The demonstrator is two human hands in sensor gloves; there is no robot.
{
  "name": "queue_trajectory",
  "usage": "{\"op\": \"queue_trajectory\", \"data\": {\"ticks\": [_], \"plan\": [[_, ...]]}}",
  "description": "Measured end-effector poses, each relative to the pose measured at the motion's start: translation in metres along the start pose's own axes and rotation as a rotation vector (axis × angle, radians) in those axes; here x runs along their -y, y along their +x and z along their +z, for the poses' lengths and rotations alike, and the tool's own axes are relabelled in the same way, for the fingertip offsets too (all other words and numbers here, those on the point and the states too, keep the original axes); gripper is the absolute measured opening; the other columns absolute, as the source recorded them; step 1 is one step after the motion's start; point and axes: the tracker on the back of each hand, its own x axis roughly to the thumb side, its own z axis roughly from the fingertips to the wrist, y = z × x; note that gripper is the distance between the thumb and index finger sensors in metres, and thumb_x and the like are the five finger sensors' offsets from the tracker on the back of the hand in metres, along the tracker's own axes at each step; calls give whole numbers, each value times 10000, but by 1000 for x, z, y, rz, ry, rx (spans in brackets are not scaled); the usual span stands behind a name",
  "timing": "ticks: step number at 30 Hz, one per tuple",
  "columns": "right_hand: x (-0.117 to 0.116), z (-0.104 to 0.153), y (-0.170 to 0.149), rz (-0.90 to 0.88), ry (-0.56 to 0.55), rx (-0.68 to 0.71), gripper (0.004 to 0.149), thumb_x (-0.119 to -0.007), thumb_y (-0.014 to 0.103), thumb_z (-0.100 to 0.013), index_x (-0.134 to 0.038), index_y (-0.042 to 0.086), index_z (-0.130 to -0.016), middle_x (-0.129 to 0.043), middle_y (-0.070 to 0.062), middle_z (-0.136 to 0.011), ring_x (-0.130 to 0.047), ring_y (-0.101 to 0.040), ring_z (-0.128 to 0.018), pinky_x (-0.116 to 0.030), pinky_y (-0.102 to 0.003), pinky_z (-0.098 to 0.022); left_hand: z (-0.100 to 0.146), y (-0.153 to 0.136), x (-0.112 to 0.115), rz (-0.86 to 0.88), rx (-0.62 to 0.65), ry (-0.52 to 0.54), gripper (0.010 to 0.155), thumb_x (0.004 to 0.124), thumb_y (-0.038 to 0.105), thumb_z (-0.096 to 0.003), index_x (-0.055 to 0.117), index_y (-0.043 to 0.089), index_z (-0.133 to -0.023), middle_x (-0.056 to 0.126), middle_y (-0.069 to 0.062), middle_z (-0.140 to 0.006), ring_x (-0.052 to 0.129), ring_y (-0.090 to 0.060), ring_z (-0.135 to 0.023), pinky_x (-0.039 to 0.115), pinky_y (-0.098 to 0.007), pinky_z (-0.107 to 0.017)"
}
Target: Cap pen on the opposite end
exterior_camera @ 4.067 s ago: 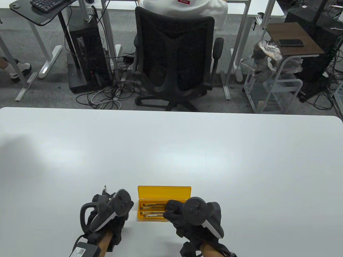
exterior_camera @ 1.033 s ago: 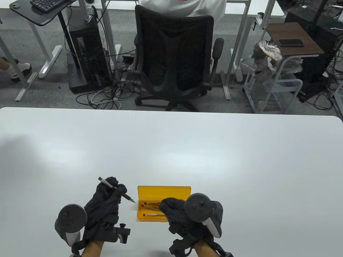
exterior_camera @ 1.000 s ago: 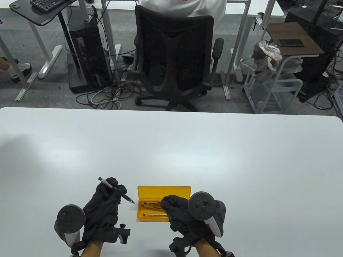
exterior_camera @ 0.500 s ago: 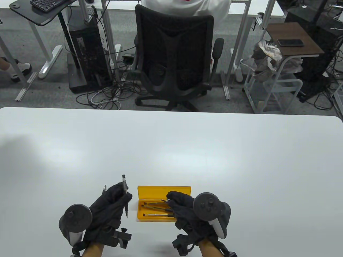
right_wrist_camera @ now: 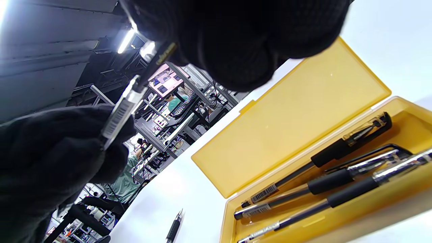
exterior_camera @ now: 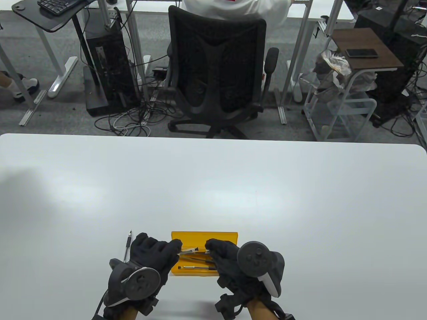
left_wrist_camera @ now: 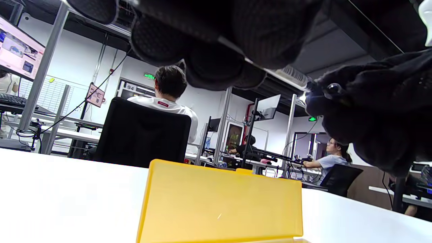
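Note:
My left hand [exterior_camera: 171, 249] grips a clear-barrelled pen [exterior_camera: 190, 250] and holds it level above the open yellow case [exterior_camera: 203, 236]. My right hand [exterior_camera: 210, 247] pinches a dark cap [right_wrist_camera: 163, 54] at the pen's right end. In the right wrist view the barcoded barrel [right_wrist_camera: 118, 114] runs from my left glove [right_wrist_camera: 50, 148] up to my right fingers [right_wrist_camera: 236, 33]. How far the cap sits on the pen is hidden by the fingers. In the left wrist view the pen [left_wrist_camera: 270, 71] spans from my left fingers [left_wrist_camera: 202, 33] to my right glove [left_wrist_camera: 371, 111].
The case holds three black-grip pens [right_wrist_camera: 337, 148], and its lid [right_wrist_camera: 297, 128] stands open at the far side. A loose pen [exterior_camera: 127, 245] lies on the white table [exterior_camera: 267, 200] left of my left hand. An office chair [exterior_camera: 217, 66] stands beyond the far edge.
My left hand turned palm down and swung the pen from upright to level, toward the right hand. The right hand's fingers met the pen's end over the case.

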Motion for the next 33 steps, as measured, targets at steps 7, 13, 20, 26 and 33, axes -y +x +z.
{"op": "queue_trajectory", "data": {"ticks": [7, 13, 20, 26, 33], "plan": [[-4, 1, 3, 36, 12, 15, 434, -726, 282, -433, -858, 235, -844, -936, -82, -699, -988, -183, -472, -838, -406, -382, 0, 2, 0, -3, 18, -6, 468, 797, 290, -502, 826, 165, -951, 938, -127, -795, 805, -349, -724, 454, -724, -702], [-6, 1, 2, 44, 40, 13, 436, -726, 287, -435, -854, 237, -849, -934, -81, -701, -988, -182, -475, -838, -407, -386, 0, 8, 1, -6, 42, -18, 467, 797, 292, -501, 827, 168, -951, 937, -124, -799, 806, -347, -728, 452, -724, -704], [-9, 2, 5, 68, 64, 26, 438, -728, 303, -442, -851, 231, -856, -939, -76, -673, -988, -181, -448, -839, -407, -375, 1, 11, 2, -24, 62, -26, 468, 798, 291, -498, 830, 161, -947, 944, -119, -794, 815, -346, -724, 458, -724, -703], [-12, 3, 11, 198, 81, 73, 452, -728, 323, -454, -846, 178, -865, -979, -45, -511, -988, -164, -300, -844, -392, -289, 0, 15, 4, -28, 77, -46, 467, 803, 288, -492, 842, 143, -934, 963, -124, -776, 834, -345, -708, 466, -724, -702], [-15, 6, 17, 279, 65, 109, 473, -717, 327, -452, -833, 155, -878, -982, -44, -519, -1000, -159, -308, -853, -384, -292, 0, 17, 3, -18, 82, -36, 457, 809, 272, -483, 864, 124, -912, 988, -143, -742, 847, -355, -680, 476, -721, -699]]}}
